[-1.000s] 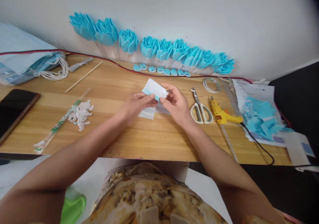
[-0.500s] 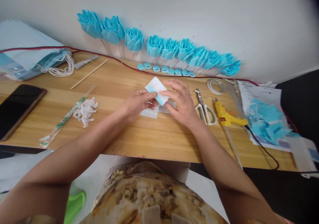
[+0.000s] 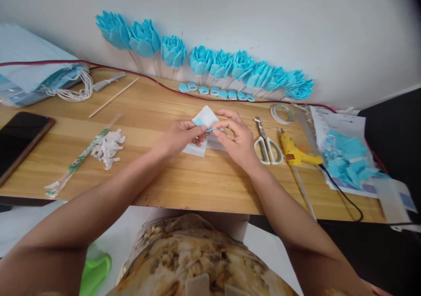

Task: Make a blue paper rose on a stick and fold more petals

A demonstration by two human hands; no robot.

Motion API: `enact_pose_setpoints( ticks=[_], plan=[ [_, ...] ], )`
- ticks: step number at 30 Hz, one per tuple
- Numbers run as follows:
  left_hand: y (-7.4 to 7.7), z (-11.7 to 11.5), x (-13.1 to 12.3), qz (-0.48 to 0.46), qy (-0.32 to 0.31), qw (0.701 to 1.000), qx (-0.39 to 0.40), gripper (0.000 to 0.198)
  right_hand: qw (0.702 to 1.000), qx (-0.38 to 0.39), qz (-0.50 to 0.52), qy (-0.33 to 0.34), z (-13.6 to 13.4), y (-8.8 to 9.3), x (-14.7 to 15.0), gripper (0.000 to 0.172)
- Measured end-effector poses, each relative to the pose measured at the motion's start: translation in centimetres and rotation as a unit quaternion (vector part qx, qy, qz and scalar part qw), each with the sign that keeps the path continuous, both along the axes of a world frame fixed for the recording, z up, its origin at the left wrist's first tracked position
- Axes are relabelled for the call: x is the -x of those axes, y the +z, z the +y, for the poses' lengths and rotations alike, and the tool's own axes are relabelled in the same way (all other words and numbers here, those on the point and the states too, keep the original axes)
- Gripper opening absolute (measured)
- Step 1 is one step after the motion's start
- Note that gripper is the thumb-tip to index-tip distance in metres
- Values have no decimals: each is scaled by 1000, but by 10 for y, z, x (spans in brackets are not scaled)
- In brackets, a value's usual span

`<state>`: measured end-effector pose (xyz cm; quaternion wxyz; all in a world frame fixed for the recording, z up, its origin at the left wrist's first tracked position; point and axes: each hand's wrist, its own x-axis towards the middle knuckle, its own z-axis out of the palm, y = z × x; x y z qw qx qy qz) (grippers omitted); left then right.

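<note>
Pinching from both sides: the left hand (image 3: 179, 136) and the right hand (image 3: 238, 140) each close thumb and fingertips on a small folded piece of white and light-blue material (image 3: 205, 117), held just above the middle of the light wooden worktop (image 3: 164, 182).

Head view:
- The left hand grips the piece's left edge. The right hand grips its lower right corner, other fingers curled.
- Flat white pieces (image 3: 197, 149) lie on the worktop directly under the hands.
- Just right of the right hand are white-handled scissors (image 3: 268, 144), then a yellow glue gun (image 3: 294, 151). A ring of clear tape (image 3: 280, 113) lies behind them.
- Far right, cut light-blue pieces (image 3: 345, 160) are heaped on white sheets.
- Against the back wall stands a row of light-blue folded flowers on thin sticks (image 3: 204, 59), with small light-blue rolled pieces (image 3: 215, 92) lined up in front.
- Left of the hands are torn white scraps (image 3: 107, 147) beside a long clear plastic sleeve (image 3: 79, 160), and a bare wooden stick (image 3: 113, 98). A black phone (image 3: 19, 133) lies at the edge.
</note>
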<state>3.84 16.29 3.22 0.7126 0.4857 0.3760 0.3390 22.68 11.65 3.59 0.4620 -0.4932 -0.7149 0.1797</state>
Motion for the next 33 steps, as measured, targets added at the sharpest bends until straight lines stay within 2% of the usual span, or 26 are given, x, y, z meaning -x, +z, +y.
enact_pose_setpoints(
  ticks=[5,10,16,20,22,27,33],
  plan=[
    [-2,0,1,18,-2,1000,-11,28,994,61,90,6,2,-5,2,9],
    [1,-1,1,33,-3,999,-32,33,986,107,128,-24,3,-6,5,11],
    [9,-4,0,78,-14,993,-86,41,981,114,152,-40,3,-4,7,9],
    [10,-4,0,104,0,987,-123,35,979,110,167,-31,3,-6,9,10],
    [10,-4,0,117,19,984,-136,31,973,124,195,-15,4,-7,9,18],
    [13,-3,-1,119,31,981,-150,23,955,178,234,30,4,-8,8,51],
    [9,-1,-2,71,68,985,-144,24,939,229,249,56,2,-5,7,52]
  ],
)
